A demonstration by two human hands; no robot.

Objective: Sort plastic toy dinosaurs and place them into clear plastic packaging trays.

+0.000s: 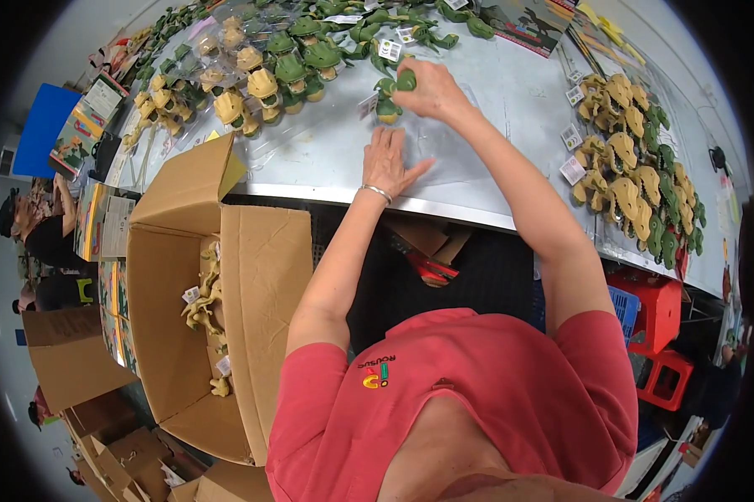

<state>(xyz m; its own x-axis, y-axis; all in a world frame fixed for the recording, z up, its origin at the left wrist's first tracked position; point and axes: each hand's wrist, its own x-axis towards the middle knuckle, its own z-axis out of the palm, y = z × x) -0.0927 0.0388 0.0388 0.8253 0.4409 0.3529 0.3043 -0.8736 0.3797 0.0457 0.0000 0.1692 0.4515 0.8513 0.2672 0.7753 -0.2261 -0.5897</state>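
My right hand [427, 90] is closed on a green toy dinosaur [385, 106], held just above or on the pale tabletop, with a white tag hanging at its side. Just nearer to me, my left hand [385, 163] lies at the table's front edge, fingers stretched and thumb apart, holding nothing. Its fingertips come close to the toy's lower end; whether they touch I cannot tell. A clear plastic bag [452, 138] lies flat on the table beside both hands.
More green toy dinosaurs [323, 54] and tan toy dinosaurs [230, 109] cover the table's far left. Another tagged pile [624, 159] sits at the right. An open cardboard box [268, 251] with tan toys stands at my left. Red stools [666, 376] are below right.
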